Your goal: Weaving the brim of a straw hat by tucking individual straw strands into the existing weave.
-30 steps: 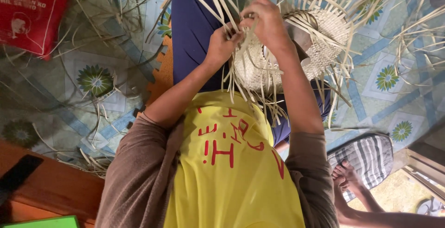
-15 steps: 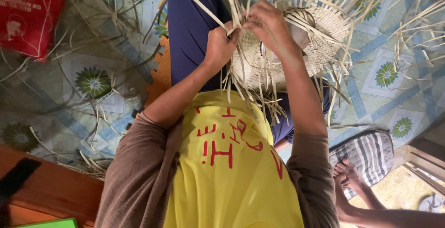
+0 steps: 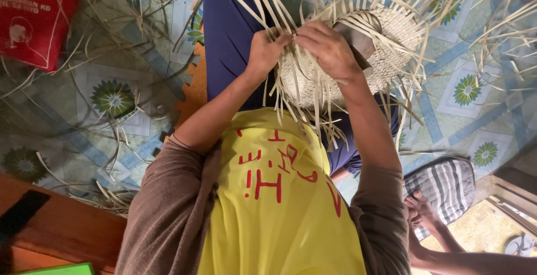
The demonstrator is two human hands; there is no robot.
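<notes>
Woven basket (image 3: pixel 313 79) – on lap, steadied for plaiting; L hand (image 3: pixel 267 51) & R hand (image 3: pixel 329 48) both pinched onto its loose strips (image 3: pixel 263 1).

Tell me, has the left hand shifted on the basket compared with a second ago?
No. The left hand stays pinching strips at the near edge of the woven basket, over the dark blue trouser leg, beside the right hand.

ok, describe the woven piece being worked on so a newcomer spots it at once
Start from the yellow shirt filling the lower middle, and follow both forearms up to where the left hand and right hand meet. They grip a pale, half-woven straw basket resting on the dark blue lap. Unlike the loose strips on the floor, it is tightly plaited and rounded, with unwoven ends fanning out.
</notes>
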